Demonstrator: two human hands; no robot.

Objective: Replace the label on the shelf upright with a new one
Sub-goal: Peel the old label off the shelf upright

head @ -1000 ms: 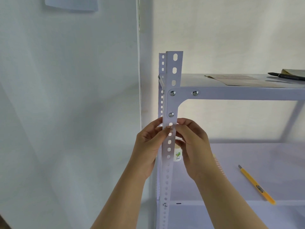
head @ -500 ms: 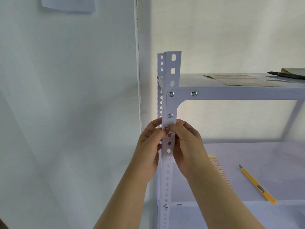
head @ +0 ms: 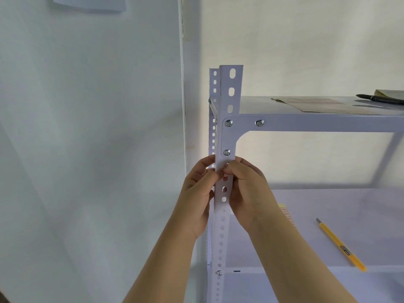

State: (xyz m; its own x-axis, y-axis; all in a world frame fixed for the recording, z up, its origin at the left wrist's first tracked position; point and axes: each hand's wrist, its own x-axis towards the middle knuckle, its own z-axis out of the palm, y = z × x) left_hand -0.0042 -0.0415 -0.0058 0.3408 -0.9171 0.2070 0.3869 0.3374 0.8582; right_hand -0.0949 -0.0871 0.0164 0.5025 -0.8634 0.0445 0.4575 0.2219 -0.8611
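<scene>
- Label (head: 223,169): small strip with red marks, on the front of the shelf upright (head: 225,206), just under a screw (head: 226,152).
- Left hand (head: 196,193): fingertips pinched at the label's left edge.
- Right hand (head: 249,189): thumb pressing the label, grip closed on it.
- Lower shelf (head: 349,206): yellow utility knife (head: 341,246) lying well apart.

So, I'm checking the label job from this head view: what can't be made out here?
- Label on the shelf upright: mostly covered by the left hand and right hand; old or new, unclear.
- Paper sheet on the top shelf: print too small.
- Black pen: cut off by the right edge.
- Printed sheet on the lower shelf: hidden by the right forearm.
</scene>
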